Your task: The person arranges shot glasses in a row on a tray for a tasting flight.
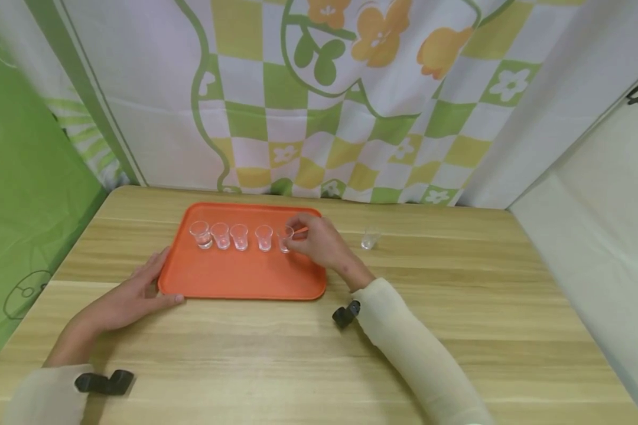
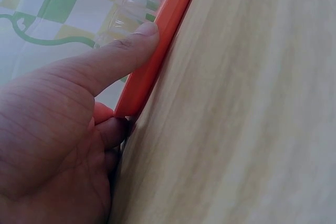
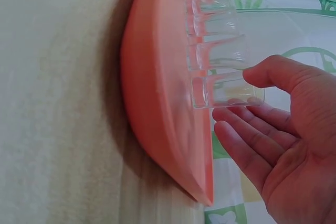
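Observation:
My right hand (image 1: 319, 241) pinches a small clear shot glass (image 3: 226, 91) near its rim between thumb and forefinger, its other fingers spread below. That glass stands upright at the right end of a row on the orange tray (image 1: 234, 277). To its left are several matching glasses, among them a neighbouring shot glass (image 1: 264, 237) and the leftmost shot glass (image 1: 201, 234). My left hand (image 1: 124, 300) rests at the tray's front left corner, its thumb (image 2: 118, 56) laid along the front wall and its fingers at the left side.
Another clear shot glass (image 1: 370, 238) stands on the wooden table (image 1: 430, 295), right of the tray. A checked, flowered curtain (image 1: 340, 118) hangs along the table's back edge. Green cloth (image 1: 26, 177) is at the left and a white sheet (image 1: 611, 206) at the right.

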Demonstrator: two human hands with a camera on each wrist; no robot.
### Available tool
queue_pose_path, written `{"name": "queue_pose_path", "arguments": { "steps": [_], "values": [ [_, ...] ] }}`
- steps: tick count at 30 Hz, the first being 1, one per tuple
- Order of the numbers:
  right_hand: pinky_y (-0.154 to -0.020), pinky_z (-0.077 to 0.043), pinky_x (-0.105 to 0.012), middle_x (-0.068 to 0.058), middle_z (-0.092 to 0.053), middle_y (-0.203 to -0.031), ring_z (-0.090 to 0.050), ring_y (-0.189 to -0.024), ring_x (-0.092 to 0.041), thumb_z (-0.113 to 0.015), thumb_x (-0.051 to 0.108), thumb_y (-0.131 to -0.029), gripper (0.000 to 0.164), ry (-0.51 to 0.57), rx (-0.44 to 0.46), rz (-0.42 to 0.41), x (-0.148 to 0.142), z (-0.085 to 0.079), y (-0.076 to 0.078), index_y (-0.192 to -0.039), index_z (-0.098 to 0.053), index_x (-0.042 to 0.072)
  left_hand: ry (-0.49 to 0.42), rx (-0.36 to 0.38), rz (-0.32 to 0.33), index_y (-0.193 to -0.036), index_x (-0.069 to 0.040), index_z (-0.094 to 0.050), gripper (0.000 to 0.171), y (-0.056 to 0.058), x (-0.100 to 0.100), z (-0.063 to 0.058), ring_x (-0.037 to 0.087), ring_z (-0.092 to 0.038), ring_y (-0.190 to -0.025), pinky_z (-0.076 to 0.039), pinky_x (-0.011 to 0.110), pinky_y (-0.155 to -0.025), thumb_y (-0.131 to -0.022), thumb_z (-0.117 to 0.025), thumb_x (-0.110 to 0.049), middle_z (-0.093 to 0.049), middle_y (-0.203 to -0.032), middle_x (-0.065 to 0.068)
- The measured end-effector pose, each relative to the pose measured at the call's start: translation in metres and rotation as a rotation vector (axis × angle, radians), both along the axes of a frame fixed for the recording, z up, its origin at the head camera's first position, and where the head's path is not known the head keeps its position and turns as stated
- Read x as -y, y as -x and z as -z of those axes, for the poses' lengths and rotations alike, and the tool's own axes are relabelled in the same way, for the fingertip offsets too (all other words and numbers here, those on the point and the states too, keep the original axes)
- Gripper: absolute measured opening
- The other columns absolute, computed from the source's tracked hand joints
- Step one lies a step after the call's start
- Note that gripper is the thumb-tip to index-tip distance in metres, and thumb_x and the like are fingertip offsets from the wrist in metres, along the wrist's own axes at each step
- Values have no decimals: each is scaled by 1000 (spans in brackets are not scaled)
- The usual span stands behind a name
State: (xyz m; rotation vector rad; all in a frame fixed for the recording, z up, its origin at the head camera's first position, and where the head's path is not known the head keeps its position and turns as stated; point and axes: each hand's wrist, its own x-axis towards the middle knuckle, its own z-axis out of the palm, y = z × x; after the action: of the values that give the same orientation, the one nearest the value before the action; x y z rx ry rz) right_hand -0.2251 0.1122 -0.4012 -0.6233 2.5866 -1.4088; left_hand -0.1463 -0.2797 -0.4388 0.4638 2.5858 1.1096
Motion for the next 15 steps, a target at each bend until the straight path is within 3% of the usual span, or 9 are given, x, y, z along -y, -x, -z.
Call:
{"name": "queue_pose_path", "arguments": {
  "steps": [15],
  "values": [
    [-85,-58,-27,-9,-69,-110,-71,-104,-25,-78,9,-93,31,-25,-26,24,4,3,-1,-119,-67,-3,-8,0,-2,-167,-14,1,104,0,1,2,55,4,-150,-10,83,-105,-97,-72,-39,5,-167,30]
  ]
}}
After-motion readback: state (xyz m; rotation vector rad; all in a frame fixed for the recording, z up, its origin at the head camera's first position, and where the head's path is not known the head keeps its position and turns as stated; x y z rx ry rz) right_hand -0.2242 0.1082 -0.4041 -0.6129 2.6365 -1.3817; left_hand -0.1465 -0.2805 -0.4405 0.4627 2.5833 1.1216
